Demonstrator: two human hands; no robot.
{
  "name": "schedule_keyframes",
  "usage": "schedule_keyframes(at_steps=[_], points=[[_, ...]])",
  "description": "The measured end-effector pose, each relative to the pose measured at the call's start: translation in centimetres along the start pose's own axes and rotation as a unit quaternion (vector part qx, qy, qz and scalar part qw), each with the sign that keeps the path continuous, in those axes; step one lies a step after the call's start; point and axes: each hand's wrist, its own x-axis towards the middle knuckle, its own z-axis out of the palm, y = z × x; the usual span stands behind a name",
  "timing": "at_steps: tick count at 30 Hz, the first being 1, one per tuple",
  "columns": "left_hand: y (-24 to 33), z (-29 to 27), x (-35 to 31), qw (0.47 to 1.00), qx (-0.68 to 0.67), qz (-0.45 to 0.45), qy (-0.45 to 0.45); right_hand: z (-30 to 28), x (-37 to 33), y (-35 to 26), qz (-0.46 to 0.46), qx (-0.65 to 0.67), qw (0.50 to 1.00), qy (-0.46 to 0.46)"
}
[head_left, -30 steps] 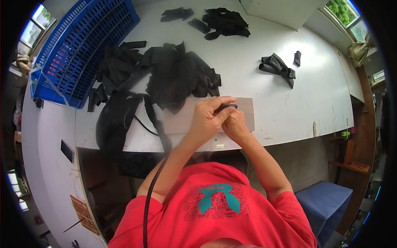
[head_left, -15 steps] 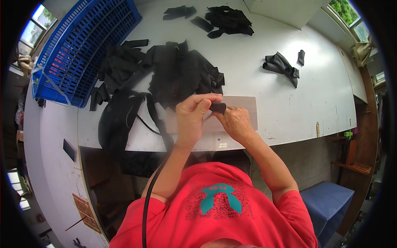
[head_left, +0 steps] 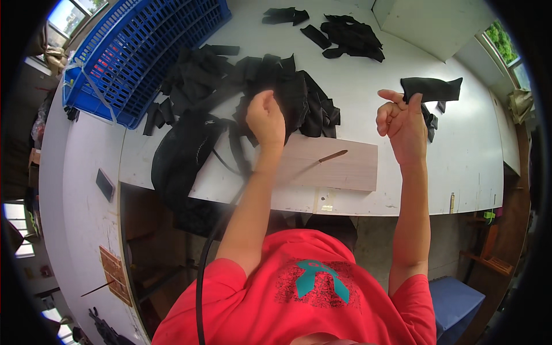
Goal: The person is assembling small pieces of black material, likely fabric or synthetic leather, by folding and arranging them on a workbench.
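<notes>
My right hand (head_left: 407, 135) is raised over the right side of the table, a short black fabric piece (head_left: 437, 90) pinched between thumb and fingers. My left hand (head_left: 267, 119) is at the near side of a heap of black fabric pieces (head_left: 195, 77). Its fingers are curled closed; what they hold, if anything, I cannot make out. Between the hands lies a pale wooden board (head_left: 351, 172), with a thin brown pointed rod (head_left: 333, 156) slanting above it.
A blue plastic basket (head_left: 144, 52) stands at the far left. More black fabric pieces (head_left: 352, 37) lie at the back, others partly behind my right hand. A black bag-like item (head_left: 181, 152) hangs over the front edge. A phone-like slab (head_left: 105, 184) lies at left.
My hands have parted from over the board. The right has moved right with the black fabric piece; the left has moved to the heap. The pointed rod now shows. The view has shifted.
</notes>
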Motion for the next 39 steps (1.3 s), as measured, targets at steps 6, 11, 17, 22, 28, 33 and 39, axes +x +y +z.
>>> schedule_keyframes(at_steps=[6, 11, 17, 22, 28, 33, 39], points=[[0.5, 1.4, 3.0, 0.906, 0.423, 0.018, 0.024, -2.1, -7.8, 5.5, 0.118, -0.123, 0.977, 0.129], [-0.5, -0.9, 3.2, 0.916, 0.396, 0.067, -0.004, -0.2, -12.4, 8.6, 0.198, -0.142, 0.969, 0.047], [2.0, -4.3, 1.2, 0.961, 0.271, 0.045, -0.019, 4.8, -10.6, 8.4, 0.181, -0.165, 0.969, -0.045], [2.8, -7.4, -2.5, 0.975, -0.060, -0.158, -0.146, 8.4, -7.6, 9.5, 0.211, -0.045, 0.971, -0.107], [5.0, -10.5, -5.4, 0.909, -0.215, -0.281, -0.219, 11.0, -5.7, 10.7, 0.303, 0.249, 0.915, -0.092], [4.6, -11.6, -6.5, 0.920, -0.206, -0.253, -0.218, 12.2, -5.1, 12.2, 0.307, 0.281, 0.909, -0.034], [3.5, -15.1, -10.4, 0.936, 0.032, 0.141, -0.321, 11.9, -6.5, 11.8, 0.268, 0.260, 0.928, 0.008]])
